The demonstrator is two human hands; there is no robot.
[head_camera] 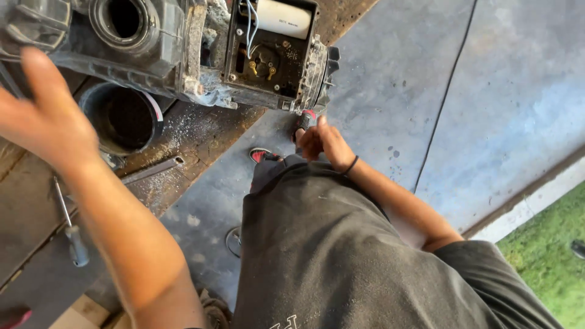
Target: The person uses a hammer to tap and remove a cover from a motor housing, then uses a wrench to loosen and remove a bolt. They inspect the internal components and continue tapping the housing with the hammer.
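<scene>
Two hands (46, 116), one screwdriver (70, 225), one machine (183, 49).

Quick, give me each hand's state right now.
Left hand: open, holding nothing, raised over the machine.
Right hand: closed on a red-and-black tool.

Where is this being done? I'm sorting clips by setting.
Probably an outdoor or garage workbench: a dismantled motor housing on a worn wooden bench, a screwdriver, concrete floor, grass alongside.

Two hands, one machine housing (183, 49), one white cylinder (283, 18), one black pipe (122, 119), one screwdriver (72, 231), one metal bar (152, 170).
</scene>
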